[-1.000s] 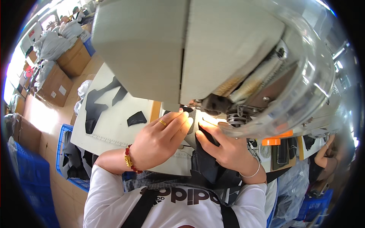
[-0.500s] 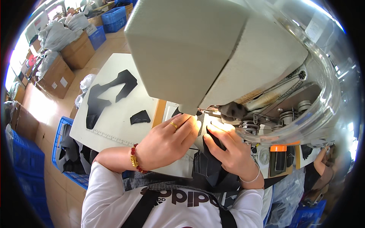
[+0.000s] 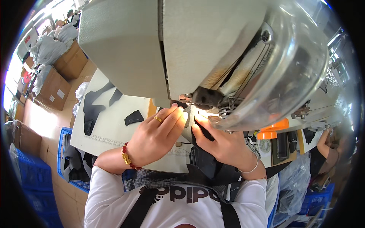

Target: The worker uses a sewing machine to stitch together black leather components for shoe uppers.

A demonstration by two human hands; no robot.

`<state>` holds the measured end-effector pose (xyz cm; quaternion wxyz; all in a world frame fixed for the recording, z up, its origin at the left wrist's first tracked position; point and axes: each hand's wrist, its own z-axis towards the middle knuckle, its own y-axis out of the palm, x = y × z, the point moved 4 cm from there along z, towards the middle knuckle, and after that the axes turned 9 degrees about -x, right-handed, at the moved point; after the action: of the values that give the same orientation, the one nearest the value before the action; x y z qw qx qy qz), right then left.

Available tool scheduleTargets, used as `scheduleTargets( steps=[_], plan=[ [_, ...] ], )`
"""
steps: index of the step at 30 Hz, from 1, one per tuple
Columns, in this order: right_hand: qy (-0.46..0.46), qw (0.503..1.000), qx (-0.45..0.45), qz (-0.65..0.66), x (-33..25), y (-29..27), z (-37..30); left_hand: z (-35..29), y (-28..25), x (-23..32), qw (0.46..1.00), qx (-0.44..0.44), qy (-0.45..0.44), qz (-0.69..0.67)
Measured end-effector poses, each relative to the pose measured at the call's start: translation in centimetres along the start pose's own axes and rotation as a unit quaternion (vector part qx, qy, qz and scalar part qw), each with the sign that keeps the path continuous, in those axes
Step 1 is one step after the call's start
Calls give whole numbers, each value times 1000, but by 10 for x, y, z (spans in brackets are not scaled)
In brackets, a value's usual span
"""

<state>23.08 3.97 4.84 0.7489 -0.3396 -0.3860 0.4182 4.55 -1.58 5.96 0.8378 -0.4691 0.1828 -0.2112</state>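
Note:
The sewing machine (image 3: 121, 49) hangs over both hands, its lamp lighting the work. My left hand (image 3: 157, 131) lies with stretched fingers by the needle area, fingertips pressing on dark fabric (image 3: 186, 119). To its right, my right hand (image 3: 224, 146) has thumb and forefinger closed on the black fabric piece (image 3: 203, 161), which hangs in folds toward my lap. The machine's body hides the needle. On the white table (image 3: 112, 117), left of my left hand, lie a large cut black piece (image 3: 93, 110) and a small black piece (image 3: 134, 118).
A clear curved guard (image 3: 281, 72) sticks out at the right of the machine. Blue crates (image 3: 62, 159) with dark cut pieces stand left of the table. An orange-capped container (image 3: 270, 133) and a phone (image 3: 282, 144) lie at the right. Another person's arm (image 3: 324, 142) shows far right.
The view has shifted, so the machine sits further left in it. Both hands stay by the needle area; the right holds the fabric and more black fabric shows below it.

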Motion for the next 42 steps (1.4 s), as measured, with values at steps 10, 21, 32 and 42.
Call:
scheduleTargets(
  steps=[10,21,32,42],
  plan=[
    [-8,999,-34,-42,4,0,-2,0,3,2,1000,2,6,30],
    [-3,998,-52,25,9,0,1,2,3,5,999,16,-9,32],
    [3,998,-59,12,10,-4,0,2,3,7,999,11,-20,25],
    [-10,998,-60,-14,14,9,-7,3,7,4,999,-6,-31,7]
  ],
)
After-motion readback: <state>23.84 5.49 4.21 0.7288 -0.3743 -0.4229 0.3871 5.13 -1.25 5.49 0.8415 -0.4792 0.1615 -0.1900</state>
